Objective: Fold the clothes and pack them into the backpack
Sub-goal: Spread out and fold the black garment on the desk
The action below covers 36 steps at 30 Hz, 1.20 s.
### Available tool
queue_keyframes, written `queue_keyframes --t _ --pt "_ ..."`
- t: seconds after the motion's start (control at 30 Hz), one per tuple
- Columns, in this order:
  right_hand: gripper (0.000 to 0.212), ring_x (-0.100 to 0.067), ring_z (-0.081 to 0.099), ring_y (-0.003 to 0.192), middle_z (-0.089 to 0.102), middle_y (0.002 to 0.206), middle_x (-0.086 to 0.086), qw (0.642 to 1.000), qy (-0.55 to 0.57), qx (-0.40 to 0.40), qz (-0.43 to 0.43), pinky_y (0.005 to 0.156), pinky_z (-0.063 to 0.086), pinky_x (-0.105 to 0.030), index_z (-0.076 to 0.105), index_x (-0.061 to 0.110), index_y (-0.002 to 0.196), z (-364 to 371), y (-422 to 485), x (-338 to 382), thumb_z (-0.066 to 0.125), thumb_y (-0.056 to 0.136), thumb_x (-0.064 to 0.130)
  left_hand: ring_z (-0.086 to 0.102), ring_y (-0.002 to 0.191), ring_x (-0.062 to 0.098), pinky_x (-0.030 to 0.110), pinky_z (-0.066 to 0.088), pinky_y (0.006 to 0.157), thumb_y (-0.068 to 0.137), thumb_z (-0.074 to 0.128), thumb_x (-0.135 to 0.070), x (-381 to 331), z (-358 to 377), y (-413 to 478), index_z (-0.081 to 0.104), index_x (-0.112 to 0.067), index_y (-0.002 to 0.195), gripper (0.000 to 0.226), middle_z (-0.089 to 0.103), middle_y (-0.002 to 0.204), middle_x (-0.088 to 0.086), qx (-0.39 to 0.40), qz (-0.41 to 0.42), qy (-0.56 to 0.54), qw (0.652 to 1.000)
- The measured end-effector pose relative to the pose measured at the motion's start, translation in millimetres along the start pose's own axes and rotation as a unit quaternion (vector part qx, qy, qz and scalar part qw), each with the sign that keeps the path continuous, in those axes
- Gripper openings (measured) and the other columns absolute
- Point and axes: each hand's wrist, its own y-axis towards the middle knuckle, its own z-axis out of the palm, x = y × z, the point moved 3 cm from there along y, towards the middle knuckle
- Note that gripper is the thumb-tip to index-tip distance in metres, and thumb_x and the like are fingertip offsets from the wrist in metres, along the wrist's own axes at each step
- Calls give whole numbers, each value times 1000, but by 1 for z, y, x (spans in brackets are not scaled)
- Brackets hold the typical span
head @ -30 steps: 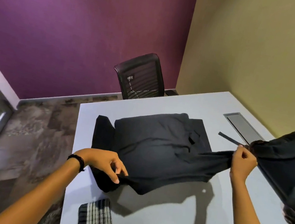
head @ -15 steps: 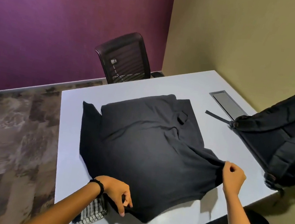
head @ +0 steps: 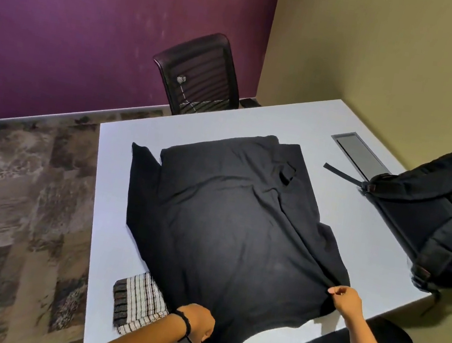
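Our left hand (head: 197, 326), with a black band (head: 187, 323) round the wrist, has its fingers curled and grips the near edge of a black shirt (head: 238, 233). Our right hand (head: 346, 301) pinches the shirt's near right corner between thumb and fingers, and the cloth bunches into a ridge running away from that pinch.

The shirt lies spread across the middle of a white tabletop (head: 110, 212), mostly flat, with soft creases and one dark flap showing along its far left side. Just beside our left hand, a folded cloth in white with dark checks (head: 137, 303) rests at the near left of the tabletop, with one edge tucked beneath the shirt.

To the right, a black backpack (head: 445, 214) lies on its side at the right edge of the tabletop, apart from the shirt. One loose strap (head: 341, 172) trails from it over the bare surface. Behind that strap, a grey hatch (head: 359, 153) is set into the tabletop, with the backpack covering its nearer end.

A black mesh office chair (head: 201, 77) stands at the far side, in front of a purple wall (head: 95, 14).
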Motion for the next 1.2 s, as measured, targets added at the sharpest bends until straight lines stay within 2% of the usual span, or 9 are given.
queue_keyframes --t 0.07,0.2,0.33,0.4,0.6,0.7,0.8,0.97,1.2 --pt "22 -43 55 107 64 110 -27 1000 -22 7 -1 93 41 -41 67 -9 98 4 0 -1 50 85 -9 53 78 33 37 40 63 80 68 -9 1 1 2 66 6 93 20 59 81 18 -1 -11 -11 1000" --pt "25 -32 54 75 60 88 -18 992 -110 67 -1 63 45 -34 64 -12 102 13 1 2 49 83 -6 55 92 36 42 44 78 84 66 -15 12 5 3 63 3 101 25 62 109 25 9 -13 -74 997" --pt "29 -41 56 101 57 114 -26 982 -182 35 32 86 49 -43 55 -7 112 11 1 21 48 86 5 53 108 33 38 43 94 88 63 -19 25 5 -3 60 -4 115 31 58 123 16 2 16 -165 986" --pt "31 -40 55 106 53 121 -24 978 -203 -11 46 86 46 -42 52 -2 116 10 -3 37 50 87 10 53 114 31 37 42 98 91 60 -18 32 2 -9 59 -6 119 31 57 126 14 -29 31 -212 976" --pt "37 -44 44 118 39 132 -24 968 -247 -31 -27 99 38 -46 51 2 123 32 0 102 50 89 18 55 88 5 22 41 92 93 52 -22 79 -15 -31 63 -17 112 22 65 109 3 -184 14 -325 927" --pt "30 -40 50 112 49 126 -23 975 -193 -31 -101 95 42 -45 56 1 114 50 0 137 49 87 12 56 79 -6 19 45 90 93 52 -22 107 -27 -46 65 -19 110 22 64 103 -5 -234 -7 -369 900" --pt "29 -37 56 109 59 120 -20 983 -129 -28 -128 90 44 -41 63 7 111 66 -1 171 49 85 7 59 84 -2 21 48 90 92 53 -19 130 -41 -59 66 -20 109 21 66 103 -5 -278 -22 -402 872" --pt "26 -35 60 102 66 111 -17 979 -97 2 -180 85 47 -38 66 9 103 102 -1 228 48 85 6 59 76 -6 13 45 86 93 52 -12 169 -60 -66 67 -16 109 22 63 90 -12 -343 -66 -454 820" --pt "25 -32 60 102 66 108 -13 967 -101 48 -228 82 45 -35 66 8 101 154 8 292 47 85 5 57 98 8 16 42 90 95 51 -12 226 -88 -55 57 -15 122 28 59 122 2 -420 -131 -490 752"
